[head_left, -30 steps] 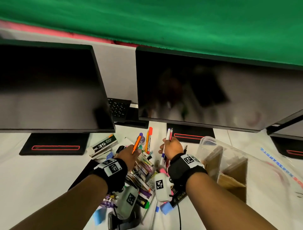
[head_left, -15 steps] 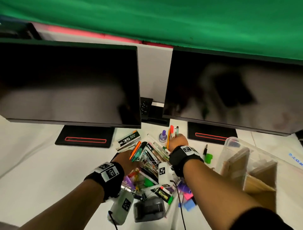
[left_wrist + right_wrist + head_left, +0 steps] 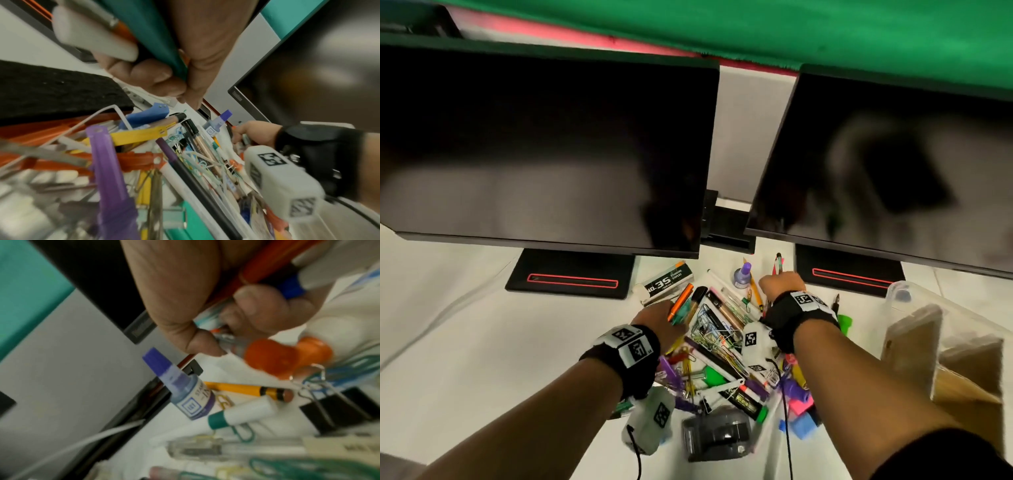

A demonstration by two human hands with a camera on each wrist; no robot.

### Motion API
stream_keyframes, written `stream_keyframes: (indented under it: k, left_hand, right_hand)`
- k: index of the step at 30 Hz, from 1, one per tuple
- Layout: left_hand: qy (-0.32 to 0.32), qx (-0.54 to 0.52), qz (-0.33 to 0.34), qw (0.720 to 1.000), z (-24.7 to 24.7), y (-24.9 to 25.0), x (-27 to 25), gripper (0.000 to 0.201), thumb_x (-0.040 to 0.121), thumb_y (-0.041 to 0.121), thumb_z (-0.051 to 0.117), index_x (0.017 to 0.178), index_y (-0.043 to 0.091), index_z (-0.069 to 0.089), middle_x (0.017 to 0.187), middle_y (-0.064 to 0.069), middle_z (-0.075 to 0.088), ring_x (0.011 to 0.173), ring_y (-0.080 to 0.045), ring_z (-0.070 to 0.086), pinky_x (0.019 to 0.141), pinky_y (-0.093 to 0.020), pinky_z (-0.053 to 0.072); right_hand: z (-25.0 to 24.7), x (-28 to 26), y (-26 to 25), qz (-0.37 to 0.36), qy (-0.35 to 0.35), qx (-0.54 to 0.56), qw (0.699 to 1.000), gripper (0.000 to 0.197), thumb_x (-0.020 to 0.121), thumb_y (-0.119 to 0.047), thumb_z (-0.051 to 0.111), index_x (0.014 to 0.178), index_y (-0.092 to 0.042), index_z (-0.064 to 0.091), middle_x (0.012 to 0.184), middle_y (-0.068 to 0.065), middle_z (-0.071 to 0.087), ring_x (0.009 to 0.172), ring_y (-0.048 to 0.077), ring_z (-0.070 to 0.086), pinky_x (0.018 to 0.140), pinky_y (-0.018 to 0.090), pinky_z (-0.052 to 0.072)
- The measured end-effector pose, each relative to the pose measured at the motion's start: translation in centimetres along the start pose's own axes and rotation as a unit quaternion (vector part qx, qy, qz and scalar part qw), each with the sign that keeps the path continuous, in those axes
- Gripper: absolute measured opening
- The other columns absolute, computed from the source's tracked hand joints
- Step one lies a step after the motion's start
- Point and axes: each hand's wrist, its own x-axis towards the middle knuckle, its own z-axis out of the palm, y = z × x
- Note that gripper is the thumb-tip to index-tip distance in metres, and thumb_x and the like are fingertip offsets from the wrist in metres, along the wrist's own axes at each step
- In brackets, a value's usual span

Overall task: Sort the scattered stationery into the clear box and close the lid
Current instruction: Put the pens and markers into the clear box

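A heap of pens, markers, clips and erasers lies on the white table between my hands. My left hand grips an orange pen and a teal pen together with a white marker. My right hand holds a bundle of pens at the far edge of the heap, their tips sticking up. It hovers just right of a purple ink bottle. The clear box stands to the right with its lid off; its lid is not visible.
Two dark monitors on black stands overhang the back of the table. A staples box lies behind the heap, a grey tape dispenser at its near edge. Brown card dividers stand inside the box.
Both hands dropped from above the heap down to it. My left hand now holds a teal pen beside the orange one; my right hand has moved to the back of the heap.
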Motion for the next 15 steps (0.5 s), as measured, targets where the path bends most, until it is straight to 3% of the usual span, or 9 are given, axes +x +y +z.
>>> stream_keyframes:
  k: [3,7,11,15]
  left_hand:
    - [0.015,-0.008,-0.011,1.0,0.1,0.6,1.5,0.031,0.09,0.035,0.054,0.117,0.018,0.054,0.113,-0.005,0.065,0.096,-0.023,0.061,0.085,-0.031,0.047]
    - [0.021,0.066,-0.006,0.998,0.5,2.0,3.5,0.031,0.091,0.03,0.053,0.117,0.014,0.055,0.117,-0.008,0.064,0.106,-0.024,0.061,0.088,-0.032,0.049]
    - [-0.001,0.163,0.014,0.987,1.1,3.2,4.7,0.034,0.091,0.018,0.051,0.124,0.009,0.048,0.128,-0.01,0.055,0.118,-0.024,0.055,0.098,-0.033,0.046]
    - [-0.032,0.228,-0.01,0.973,1.7,3.9,5.5,0.039,0.088,0.018,0.057,0.124,0.005,0.05,0.126,-0.012,0.057,0.115,-0.026,0.058,0.094,-0.033,0.05]
  right_hand:
    - [0.8,-0.9,0.8,-0.017,0.028,0.037,0.999,0.027,0.085,-0.013,0.052,0.106,0.0,0.062,0.108,0.021,0.064,0.101,0.037,0.06,0.084,0.034,0.048]
    - [2.5,-2.1,1.4,-0.087,0.078,0.028,0.993,0.022,0.085,-0.01,0.053,0.104,-0.005,0.062,0.104,0.02,0.067,0.097,0.036,0.062,0.081,0.034,0.048]
    - [3.3,-2.7,1.2,-0.16,0.081,-0.046,0.983,0.032,0.083,-0.005,0.051,0.114,-0.009,0.059,0.11,0.017,0.064,0.103,0.033,0.06,0.085,0.031,0.046]
    - [3.9,-2.7,1.1,-0.216,0.041,-0.112,0.969,0.043,0.091,-0.012,0.045,0.133,-0.02,0.045,0.123,0.011,0.058,0.109,0.028,0.058,0.096,0.034,0.047]
